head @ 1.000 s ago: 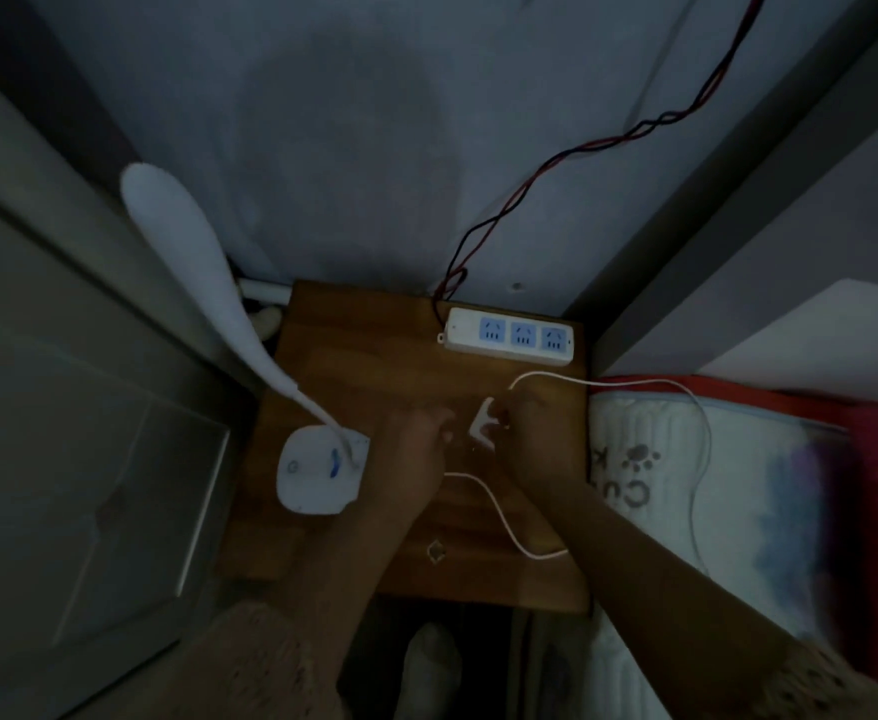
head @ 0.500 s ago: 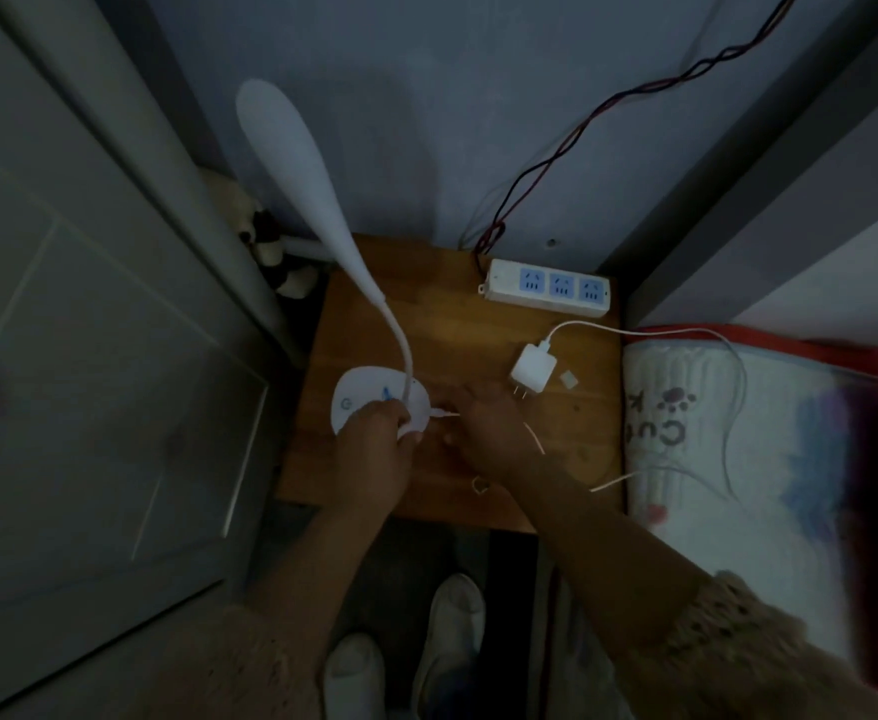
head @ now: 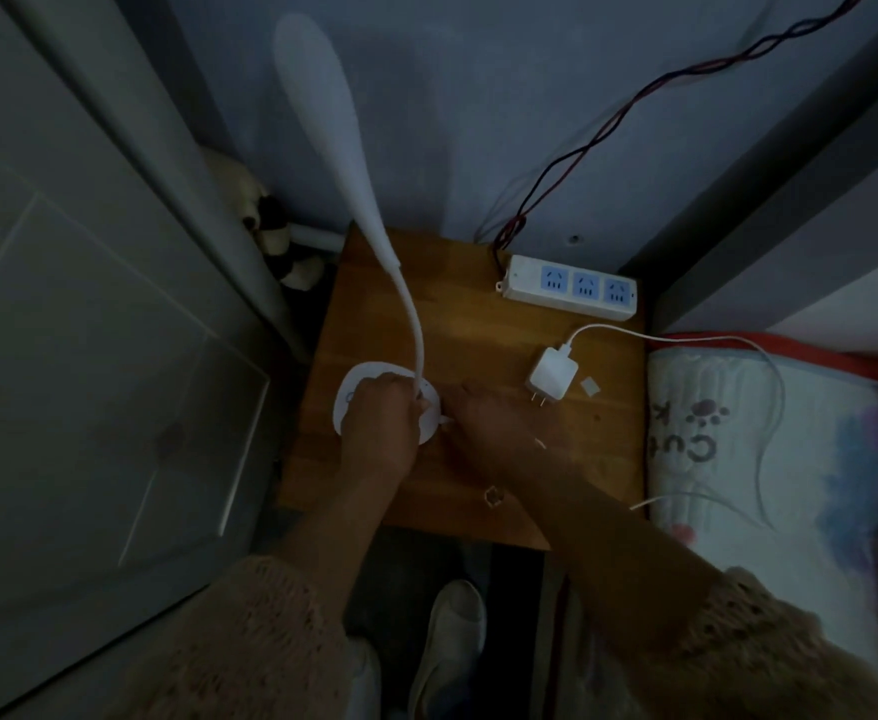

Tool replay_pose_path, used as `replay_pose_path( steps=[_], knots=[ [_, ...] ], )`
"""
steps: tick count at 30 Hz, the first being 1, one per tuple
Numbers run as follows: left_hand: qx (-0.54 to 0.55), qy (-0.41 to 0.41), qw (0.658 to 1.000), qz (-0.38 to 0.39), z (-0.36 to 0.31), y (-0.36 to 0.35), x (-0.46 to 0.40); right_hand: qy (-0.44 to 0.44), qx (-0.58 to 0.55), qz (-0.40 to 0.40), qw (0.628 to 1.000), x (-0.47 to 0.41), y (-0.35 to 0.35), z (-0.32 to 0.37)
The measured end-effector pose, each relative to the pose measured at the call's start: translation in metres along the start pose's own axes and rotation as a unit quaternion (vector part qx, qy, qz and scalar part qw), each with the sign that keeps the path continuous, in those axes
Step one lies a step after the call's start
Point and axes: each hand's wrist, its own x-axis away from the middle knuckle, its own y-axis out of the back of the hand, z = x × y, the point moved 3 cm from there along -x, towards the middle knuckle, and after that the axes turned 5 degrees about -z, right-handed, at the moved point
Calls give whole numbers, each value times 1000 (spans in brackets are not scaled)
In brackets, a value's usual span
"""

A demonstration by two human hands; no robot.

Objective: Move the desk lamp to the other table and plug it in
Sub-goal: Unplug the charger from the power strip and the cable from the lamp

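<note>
A white desk lamp (head: 353, 168) with a long bent neck stands on the small wooden table (head: 478, 324), its round base near the table's left edge. My left hand (head: 379, 423) lies over the base and grips it. My right hand (head: 499, 428) is just right of the base, fingers pinched at the white cable end beside it. A white plug adapter (head: 553, 376) lies free on the table with its prongs toward me and its cable (head: 686, 339) running onto the bed. A white power strip (head: 566, 287) with three blue sockets, none in use, sits at the table's back right.
A bed with a white patterned cover (head: 769, 449) borders the table on the right. A grey cabinet (head: 88, 330) stands on the left, with a plush toy (head: 270, 236) in the corner behind it. A red-black wire (head: 634, 106) runs up the wall. My shoes (head: 447, 636) are below.
One second ago both hands held the adapter mid-table. The adapter now lies on the table, and both hands have shifted left to the lamp base. The view has moved closer.
</note>
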Motion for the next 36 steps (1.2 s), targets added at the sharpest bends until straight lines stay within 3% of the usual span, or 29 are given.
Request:
replay_pose_path(
  steps=[4, 7, 13, 20, 26, 30, 36],
  knots=[
    [41, 38, 998, 24, 1, 7, -7, -7, -5, 24, 1000, 2, 9, -5],
    [40, 41, 998, 29, -1, 11, -8, 30, -30, 29, 999, 3, 15, -4],
    [49, 34, 998, 33, 0, 17, -5, 129, 36, 35, 990, 4, 18, -6],
    [21, 37, 997, 65, 3, 14, -3, 119, 5, 29, 992, 10, 14, 2],
    [-63, 27, 994, 90, 17, -7, -7, 9, 7, -7, 1000, 9, 20, -31],
    [-66, 43, 995, 63, 19, -17, -10, -83, -183, -9, 979, 11, 23, -37],
    [21, 11, 1000, -14, 10, 9, 15, -159, -457, -109, 868, 17, 50, -37]
  ],
)
